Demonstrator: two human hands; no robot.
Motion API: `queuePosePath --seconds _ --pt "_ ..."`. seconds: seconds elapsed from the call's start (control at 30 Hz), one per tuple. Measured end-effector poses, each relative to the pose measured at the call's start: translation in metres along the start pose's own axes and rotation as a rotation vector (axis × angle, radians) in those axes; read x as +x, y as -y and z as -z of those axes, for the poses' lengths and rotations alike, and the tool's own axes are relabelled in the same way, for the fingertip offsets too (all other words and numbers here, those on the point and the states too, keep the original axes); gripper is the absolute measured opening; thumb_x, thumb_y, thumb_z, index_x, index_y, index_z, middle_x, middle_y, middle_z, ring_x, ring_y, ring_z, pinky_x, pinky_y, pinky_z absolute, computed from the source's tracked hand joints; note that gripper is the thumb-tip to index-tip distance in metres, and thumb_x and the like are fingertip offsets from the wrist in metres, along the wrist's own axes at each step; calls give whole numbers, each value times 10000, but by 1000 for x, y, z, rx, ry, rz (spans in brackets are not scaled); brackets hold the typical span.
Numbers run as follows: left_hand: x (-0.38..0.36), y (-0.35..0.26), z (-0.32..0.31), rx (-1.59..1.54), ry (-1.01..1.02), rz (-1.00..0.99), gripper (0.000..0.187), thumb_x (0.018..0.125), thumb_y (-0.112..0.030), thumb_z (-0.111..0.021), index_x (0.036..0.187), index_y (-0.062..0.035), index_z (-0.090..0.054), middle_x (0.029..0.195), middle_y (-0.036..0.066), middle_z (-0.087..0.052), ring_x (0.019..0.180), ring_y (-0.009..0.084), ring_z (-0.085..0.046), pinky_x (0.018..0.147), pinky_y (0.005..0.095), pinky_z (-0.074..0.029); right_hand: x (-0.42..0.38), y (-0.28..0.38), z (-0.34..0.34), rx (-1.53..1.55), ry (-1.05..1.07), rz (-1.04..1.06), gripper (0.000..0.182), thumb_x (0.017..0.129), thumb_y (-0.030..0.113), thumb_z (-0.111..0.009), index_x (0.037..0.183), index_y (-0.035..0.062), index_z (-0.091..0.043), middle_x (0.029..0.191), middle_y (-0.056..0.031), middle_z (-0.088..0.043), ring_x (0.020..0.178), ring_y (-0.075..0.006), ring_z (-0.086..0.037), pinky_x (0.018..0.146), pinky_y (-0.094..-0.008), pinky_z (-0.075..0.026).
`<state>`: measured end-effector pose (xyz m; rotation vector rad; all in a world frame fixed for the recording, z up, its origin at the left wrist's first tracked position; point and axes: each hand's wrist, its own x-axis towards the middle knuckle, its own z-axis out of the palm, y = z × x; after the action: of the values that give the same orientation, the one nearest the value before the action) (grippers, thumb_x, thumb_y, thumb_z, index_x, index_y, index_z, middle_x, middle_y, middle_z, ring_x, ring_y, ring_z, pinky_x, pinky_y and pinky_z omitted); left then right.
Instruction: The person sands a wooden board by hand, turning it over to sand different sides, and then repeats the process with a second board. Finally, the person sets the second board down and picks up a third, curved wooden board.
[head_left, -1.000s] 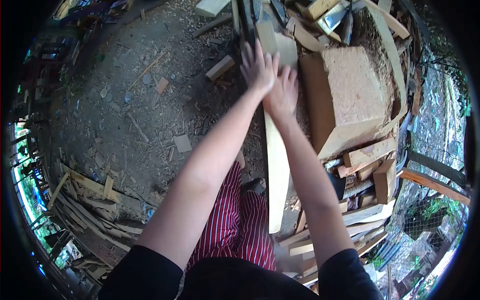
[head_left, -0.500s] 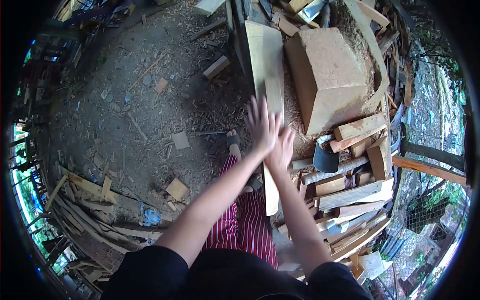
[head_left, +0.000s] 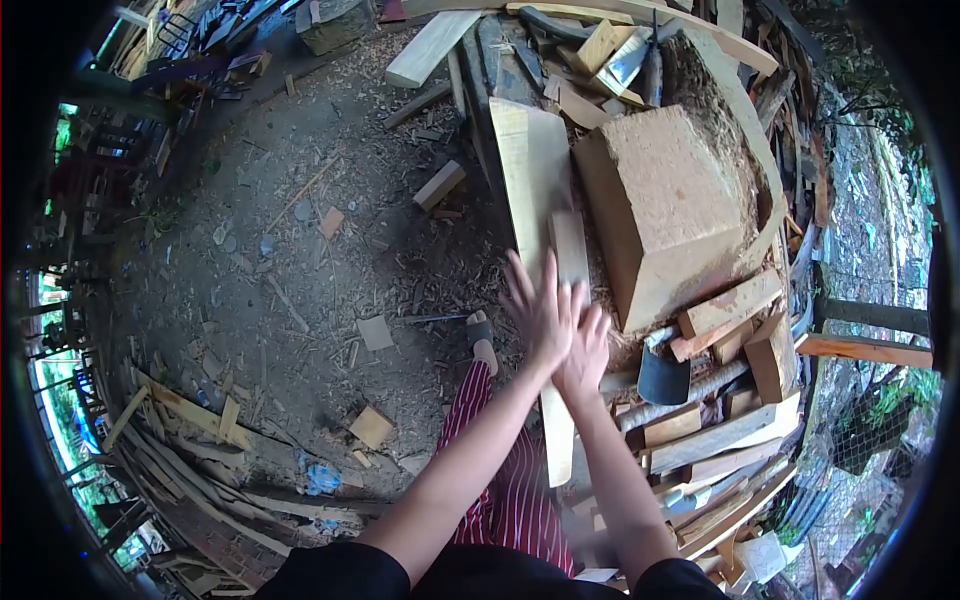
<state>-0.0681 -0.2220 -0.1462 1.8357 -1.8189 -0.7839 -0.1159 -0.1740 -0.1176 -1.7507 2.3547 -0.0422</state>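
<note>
A long pale board [head_left: 532, 165] runs away from me, its near end [head_left: 559, 450] beside my legs. On its right side lies a narrow wooden block [head_left: 570, 245], slightly blurred, its far end sticking out ahead of my fingers. My left hand [head_left: 541, 318] lies over the board and block with its fingers stretched and spread, overlapping my right hand. My right hand [head_left: 586, 352] is on the near part of the block, fingers bent over it. The hands hide that part of the block, so the underside of the grip does not show.
Right of the board stands a large wooden block [head_left: 665, 190]. Nearer are a dark-bladed tool [head_left: 664, 378] and stacked offcuts [head_left: 715, 430]. A knife-like tool [head_left: 654, 70] lies at the back. Shavings and scraps cover the dirt floor [head_left: 330, 270]; wood strips pile up at lower left [head_left: 180, 460].
My view has tilted, so the scene sits lower in the picture. Both hands and the small block remain at about the same place along the board.
</note>
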Motion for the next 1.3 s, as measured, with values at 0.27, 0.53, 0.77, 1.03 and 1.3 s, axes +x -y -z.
queuePosePath --seconds 0.27,0.53,0.77,1.03,1.3 --pt "195 -1 16 27 0 3 663 918 -560 -434 1478 -226 -309 1558 240 -51 1416 486 -52 1044 727 -51 172 58 14 21 -177 70 728 838 356 -586 1429 66 -275 1150 -195 -471 1004 -349 -534 604 -395 -580" --pt "252 -13 29 14 65 105 705 907 -606 -388 1499 -255 -238 1576 181 -54 1437 429 -39 1072 702 -35 227 68 2 130 -283 129 621 881 303 -517 1426 110 -291 1102 -177 -485 1028 -348 -526 710 -415 -546" --pt "94 27 20 -84 10 82 741 913 -608 -406 1514 -240 -176 1571 173 -101 1418 445 -111 1033 724 -99 73 47 2 77 -180 133 752 808 250 -586 1464 92 -254 1108 -189 -498 1016 -344 -531 756 -391 -538" --pt "-107 47 14 -235 5 -53 614 985 -335 -431 1459 0 -230 1492 249 -263 1368 462 -229 1106 582 -165 -106 5 -10 82 48 87 695 818 232 -562 1457 126 -313 1131 -200 -458 935 -323 -502 737 -379 -512" --pt "-35 65 -2 70 -43 -208 643 959 -374 -474 1447 -5 -276 1515 202 -252 1380 448 -210 1087 583 -165 -31 24 -4 -16 132 112 807 777 230 -620 1479 100 -244 1110 -180 -462 987 -328 -526 715 -370 -552"
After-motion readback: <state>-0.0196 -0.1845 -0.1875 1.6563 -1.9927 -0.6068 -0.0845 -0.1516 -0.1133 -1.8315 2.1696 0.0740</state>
